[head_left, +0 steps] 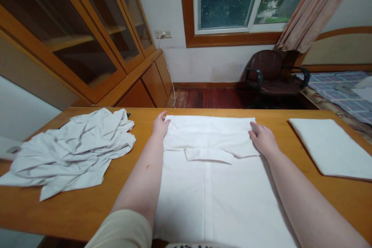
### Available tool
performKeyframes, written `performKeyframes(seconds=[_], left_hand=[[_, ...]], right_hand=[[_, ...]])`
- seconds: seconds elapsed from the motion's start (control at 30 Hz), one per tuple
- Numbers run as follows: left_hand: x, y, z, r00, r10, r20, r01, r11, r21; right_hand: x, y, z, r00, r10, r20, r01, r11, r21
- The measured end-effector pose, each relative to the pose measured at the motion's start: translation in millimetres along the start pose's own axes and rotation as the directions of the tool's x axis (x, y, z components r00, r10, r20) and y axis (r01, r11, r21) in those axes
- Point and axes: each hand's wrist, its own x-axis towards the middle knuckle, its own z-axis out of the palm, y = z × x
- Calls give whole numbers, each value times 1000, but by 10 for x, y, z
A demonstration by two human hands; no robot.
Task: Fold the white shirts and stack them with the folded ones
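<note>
A white shirt [186,193] lies flat on the wooden table in front of me, its far part folded over towards me. Below that fold shows the collar [207,155], with a straight seam running down from it. My left hand [161,126] is closed on the far left corner of the folded part, thumb on the cloth. At the right edge of the same fold, my right hand [263,137] grips the cloth with bent fingers; some fingertips are hidden. Both forearms reach forward along the sides of the shirt.
A crumpled white cloth [78,145] lies on the table [130,190] at the left. At the right rests a neatly folded white cloth [334,145]. Beyond the table stand a glass-doored cabinet [122,71], an office chair [266,71] and a bed [337,89].
</note>
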Motion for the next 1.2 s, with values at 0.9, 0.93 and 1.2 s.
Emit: performKeyframes(seconds=[0.9,0.93,1.2], left_hand=[[-27,57,-103,993,87,-86,-43,908,416],[-28,60,-100,992,87,-90,-43,910,413],[-94,184,-150,993,7,-115,52,860,507]], right_hand=[[7,29,32,999,-8,-40,10,999,54],[6,25,23,999,-5,-37,7,998,61],[-12,-30,-25,995,101,16,-99,992,-83]])
